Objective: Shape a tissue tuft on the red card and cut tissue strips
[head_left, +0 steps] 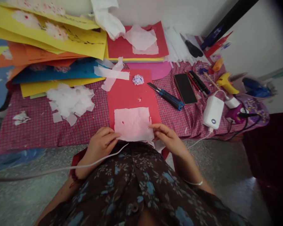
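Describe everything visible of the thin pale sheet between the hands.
The thin pale sheet looks like tissue paper: roughly rectangular, pinkish, slightly see-through, uneven-edged. It lies fairly flat over the near part of the red paper, with small red spots, perhaps holes, near both sides. The left hand touches its near left corner; the right hand, its right edge.

From where I stood, the tissue sheet looked thin and whitish pink, the red sheet under it tinting it through. Roughly rectangular, it lay nearly flat between the left hand and the right hand. The left hand pinched its near left corner; the right hand's fingertips touched its ragged right edge, just nearer than a small tear. A small red spot showed beyond the left hand, towards the far left corner.
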`<state>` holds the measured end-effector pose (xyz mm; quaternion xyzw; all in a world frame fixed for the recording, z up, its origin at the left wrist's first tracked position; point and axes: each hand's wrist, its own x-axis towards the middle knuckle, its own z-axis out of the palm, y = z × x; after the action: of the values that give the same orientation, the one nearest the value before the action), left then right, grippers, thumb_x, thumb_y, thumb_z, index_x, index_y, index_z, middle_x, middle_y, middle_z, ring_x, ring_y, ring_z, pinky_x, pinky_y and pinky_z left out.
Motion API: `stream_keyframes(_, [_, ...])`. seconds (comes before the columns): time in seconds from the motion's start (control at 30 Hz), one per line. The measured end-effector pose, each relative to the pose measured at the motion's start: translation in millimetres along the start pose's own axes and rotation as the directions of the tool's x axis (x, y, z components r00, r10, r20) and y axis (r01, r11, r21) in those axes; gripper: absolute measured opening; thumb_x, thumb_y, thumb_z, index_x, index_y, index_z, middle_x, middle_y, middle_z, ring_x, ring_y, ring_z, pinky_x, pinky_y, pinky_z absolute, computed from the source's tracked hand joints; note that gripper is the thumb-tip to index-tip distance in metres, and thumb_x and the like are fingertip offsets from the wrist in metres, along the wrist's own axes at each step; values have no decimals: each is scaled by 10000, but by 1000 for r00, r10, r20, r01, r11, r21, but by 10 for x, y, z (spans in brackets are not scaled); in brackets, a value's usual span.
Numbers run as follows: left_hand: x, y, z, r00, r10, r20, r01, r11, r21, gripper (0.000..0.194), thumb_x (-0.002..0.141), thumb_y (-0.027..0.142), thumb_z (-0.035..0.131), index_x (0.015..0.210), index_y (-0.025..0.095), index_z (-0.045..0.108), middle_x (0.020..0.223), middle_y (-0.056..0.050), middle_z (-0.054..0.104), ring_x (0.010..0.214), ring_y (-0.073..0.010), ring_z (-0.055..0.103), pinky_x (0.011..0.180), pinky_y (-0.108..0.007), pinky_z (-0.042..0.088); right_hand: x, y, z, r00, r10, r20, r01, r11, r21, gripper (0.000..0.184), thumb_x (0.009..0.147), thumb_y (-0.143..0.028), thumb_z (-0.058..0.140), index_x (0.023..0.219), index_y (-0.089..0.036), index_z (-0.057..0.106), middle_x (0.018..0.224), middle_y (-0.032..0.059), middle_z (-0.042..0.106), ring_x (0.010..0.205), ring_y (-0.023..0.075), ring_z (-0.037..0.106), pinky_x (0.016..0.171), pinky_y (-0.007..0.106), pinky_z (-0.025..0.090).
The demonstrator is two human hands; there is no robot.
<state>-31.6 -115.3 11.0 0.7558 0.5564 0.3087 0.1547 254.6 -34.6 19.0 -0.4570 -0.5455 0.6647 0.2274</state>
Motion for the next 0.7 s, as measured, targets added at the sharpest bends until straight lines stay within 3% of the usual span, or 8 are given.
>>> stream_keyframes(0.13, [-79, 27, -32, 996, -23, 82, 24, 1000, -13, 203, 975, 227, 535, 1046, 202, 723, 838, -38, 636, 796, -158, 585, 709, -283, 490, -95, -27, 8, 998, 40, 50, -29, 980, -198, 304, 924, -302, 490, 1167, -219, 653, 760, 3, 631, 620, 125, 591, 586, 271, 509])
stream_keyframes(0.3, [-50, 8, -49, 992, 13, 127, -11, 1000, -17, 204, 984, 265, 536, 1030, 210, 727, 828, -34, 640, 773, -158, 580, 694, -281, 473, -125, -12, -17, 997, -64, -34, 45, 920, -390, 271, 940, -299, 488, 1101, -229, 695, 875, 49, 676, 767, 174, 645, 627, 297, 517])
stream_keyframes(0.5, [-25, -15, -27, 982, -42, 183, 39, 999, 21, 223, 960, 293, 543, 1106, 210, 690, 896, -51, 679, 833, -192, 604, 775, -323, 490, -125, 19, -38, 999, -36, -37, 19, 921, -388, 312, 933, -259, 465, 1182, -208, 647, 853, 44, 638, 754, 172, 627, 614, 297, 501])
stream_keyframes(0.7, [-58, 10, 16, 978, -168, 126, 166, 986, 23, 445, 917, 307, 590, 1344, 189, 547, 906, -50, 685, 788, -192, 611, 748, -321, 501, -201, 69, -85, 998, -48, 31, 56, 945, -322, 626, 780, -39, 407, 1361, -251, 507, 941, 21, 581, 799, 144, 626, 680, 292, 511])
